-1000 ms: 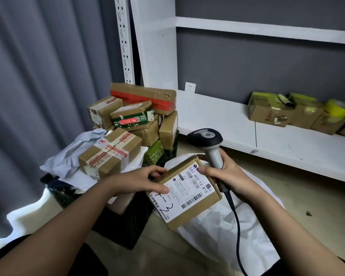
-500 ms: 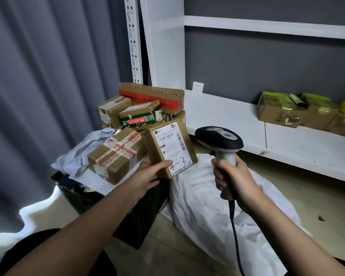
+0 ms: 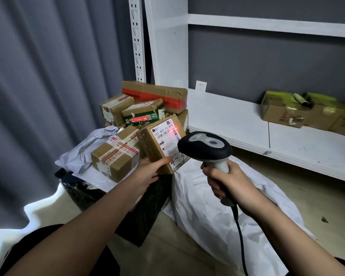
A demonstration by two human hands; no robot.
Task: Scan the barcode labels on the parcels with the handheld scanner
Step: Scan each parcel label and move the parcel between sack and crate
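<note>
Right hand (image 3: 227,180) was wrapped round the grey handle of the handheld scanner (image 3: 205,148), fingers curled tight on the grip, the black head tipped forward and to the left. Left hand (image 3: 147,170) held the parcel (image 3: 157,144) by its lower corner, thumb pressed flat on the face near the handwritten mark and the other fingers hidden behind the box. The parcel stood tilted with its white label (image 3: 168,140) turned toward the scanner head, which sat just beside the label's lower right edge and covered a little of it. The label's long side ran from upper left to lower right. A red line of scanner light (image 3: 174,129) lay across the small barcode near the label's top right corner, so the beam looked to be on target. In my judgement the read turned on keeping that line square across the bars; a slight twist of the left wrist could throw it off.

Behind the held parcel rose a heap of cardboard boxes (image 3: 143,108) on a dark crate (image 3: 139,212), with a taped box (image 3: 116,156) nearest and grey mailer bags (image 3: 84,150) under them. A white sack (image 3: 217,208) lay on the floor below the scanner. More boxes (image 3: 299,114) sat well apart on the white shelf (image 3: 237,120) at right, probably done already, though I cannot tell.
</note>
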